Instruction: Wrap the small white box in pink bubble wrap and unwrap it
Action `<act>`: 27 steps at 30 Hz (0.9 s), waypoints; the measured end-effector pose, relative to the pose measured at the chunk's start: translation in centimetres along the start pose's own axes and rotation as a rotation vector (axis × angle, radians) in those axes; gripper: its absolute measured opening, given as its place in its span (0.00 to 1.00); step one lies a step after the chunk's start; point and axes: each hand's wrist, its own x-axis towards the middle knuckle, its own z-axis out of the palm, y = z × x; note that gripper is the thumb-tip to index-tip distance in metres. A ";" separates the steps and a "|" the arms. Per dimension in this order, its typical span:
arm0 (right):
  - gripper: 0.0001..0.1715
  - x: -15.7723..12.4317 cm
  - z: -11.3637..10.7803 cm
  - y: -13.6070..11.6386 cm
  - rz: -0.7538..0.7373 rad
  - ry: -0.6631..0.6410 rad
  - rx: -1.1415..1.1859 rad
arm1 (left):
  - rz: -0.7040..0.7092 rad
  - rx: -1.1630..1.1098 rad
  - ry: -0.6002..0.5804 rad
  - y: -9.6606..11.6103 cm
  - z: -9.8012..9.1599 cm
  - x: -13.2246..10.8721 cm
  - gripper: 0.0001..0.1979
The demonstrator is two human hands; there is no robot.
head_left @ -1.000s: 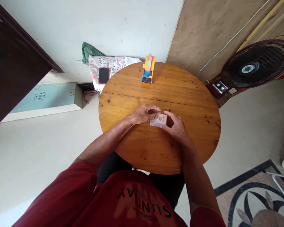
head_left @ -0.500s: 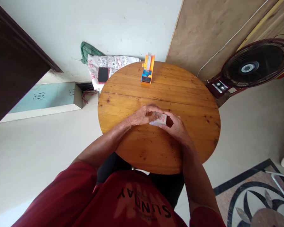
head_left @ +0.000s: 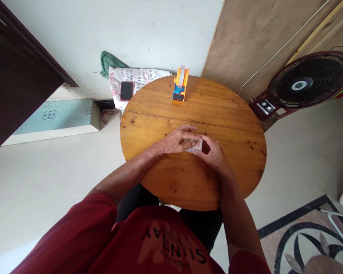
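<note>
My two hands meet over a small wrapped pack of cards [head_left: 196,146] near the middle of a round wooden table [head_left: 240,160]. My right hand [head_left: 214,154] cups the pack from the right, fingers curled around it. My left hand [head_left: 179,139] lies over its left end, fingers bent and pinching at the wrapper. Most of the pack is hidden beneath the fingers. An orange and blue card dealer device [head_left: 180,86] stands at the far edge of the table, well apart from both hands.
A black phone [head_left: 126,90] lies on a printed white sack [head_left: 143,76] on the floor beyond the table, with a green bundle [head_left: 110,62] behind it. A floor fan [head_left: 305,82] stands to the right. A patterned rug [head_left: 305,243] covers the floor at lower right.
My left hand has slid further right over the pack, covering more of it. The pack and my right hand have stayed in place.
</note>
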 end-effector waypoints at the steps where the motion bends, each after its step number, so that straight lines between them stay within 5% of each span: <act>1: 0.35 0.0 0.0 0.0 0.000 0.002 0.001 | 0.005 0.004 0.002 0.0 0.1 0.0 0.16; 9: 0.36 0.1 -0.1 -0.2 -0.004 -0.008 0.012 | -0.026 -0.051 -0.018 0.0 -0.2 0.1 0.18; 16: 0.36 -0.2 -0.3 -0.8 0.016 -0.004 0.012 | -0.230 -0.110 0.110 -1.3 -0.3 0.4 0.18; 27: 0.40 -0.2 -0.5 -0.7 -0.010 -0.045 0.015 | -0.266 -0.325 0.039 -1.4 0.3 0.6 0.16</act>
